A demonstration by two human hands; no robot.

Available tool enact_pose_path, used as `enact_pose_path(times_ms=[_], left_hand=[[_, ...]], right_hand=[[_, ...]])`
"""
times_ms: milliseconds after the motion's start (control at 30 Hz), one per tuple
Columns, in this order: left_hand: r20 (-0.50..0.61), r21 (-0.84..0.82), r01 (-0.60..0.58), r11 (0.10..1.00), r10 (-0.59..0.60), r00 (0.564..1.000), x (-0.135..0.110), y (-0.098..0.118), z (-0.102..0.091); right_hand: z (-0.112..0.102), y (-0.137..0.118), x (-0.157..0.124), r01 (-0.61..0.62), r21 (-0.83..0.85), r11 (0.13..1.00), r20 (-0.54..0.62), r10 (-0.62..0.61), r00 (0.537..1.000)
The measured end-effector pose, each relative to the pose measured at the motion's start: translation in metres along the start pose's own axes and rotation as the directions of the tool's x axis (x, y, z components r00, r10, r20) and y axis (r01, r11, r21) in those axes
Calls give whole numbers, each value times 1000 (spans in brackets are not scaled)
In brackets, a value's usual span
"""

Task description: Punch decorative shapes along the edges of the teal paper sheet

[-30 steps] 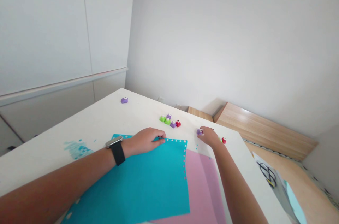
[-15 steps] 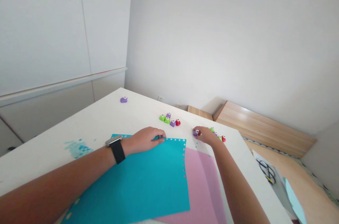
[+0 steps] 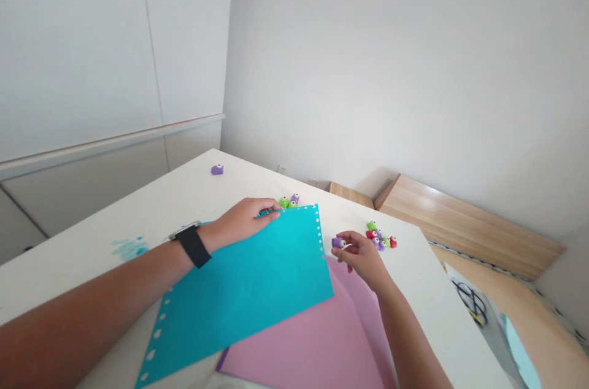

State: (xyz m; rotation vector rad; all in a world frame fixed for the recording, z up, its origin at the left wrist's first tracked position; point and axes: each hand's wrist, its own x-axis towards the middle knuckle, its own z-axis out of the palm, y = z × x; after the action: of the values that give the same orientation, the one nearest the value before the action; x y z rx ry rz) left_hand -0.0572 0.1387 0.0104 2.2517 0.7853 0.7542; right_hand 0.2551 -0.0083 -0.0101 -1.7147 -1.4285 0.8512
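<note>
Our left hand holds the top edge of a blue-green paper sheet, and a black watch sits on that wrist. The sheet has small round holes along two sides. It lies crooked on a pink paper sheet. Our right hand pinches a little purple paper punch. Just past it sits a small heap of red, green and purple punches. Two more punches sit by our left fingers, and one purple punch sits far off on the white table.

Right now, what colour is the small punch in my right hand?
The punch is purple, clearest in the head view.
</note>
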Motion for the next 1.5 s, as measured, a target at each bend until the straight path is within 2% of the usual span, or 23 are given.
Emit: enact_pose_path(times_ms=[167, 233, 533, 833, 1500], left_hand=[[-4, -28, 7, 1000, -7, 1000, 1, -6, 3], [-2, -29, 4, 1000, -4, 1000, 1, -6, 4], [4, -35, 16, 999, -16, 1000, 2, -4, 4], [20, -20, 8, 1000, -7, 1000, 1, -4, 4], [8, -56, 2, 998, -2, 1000, 2, -6, 4]], right_hand=[[-5, -4, -19, 70, -205, 976, -4, -72, 997], [-7, -8, -23, 84, -235, 968, 19, -81, 996], [1, -14, -29, 95, -230, 969, 100, -74, 992], [0, -22, -34, 113, -239, 964, 108, -89, 990], [1, -16, -32, 93, -217, 972, 111, -70, 991]])
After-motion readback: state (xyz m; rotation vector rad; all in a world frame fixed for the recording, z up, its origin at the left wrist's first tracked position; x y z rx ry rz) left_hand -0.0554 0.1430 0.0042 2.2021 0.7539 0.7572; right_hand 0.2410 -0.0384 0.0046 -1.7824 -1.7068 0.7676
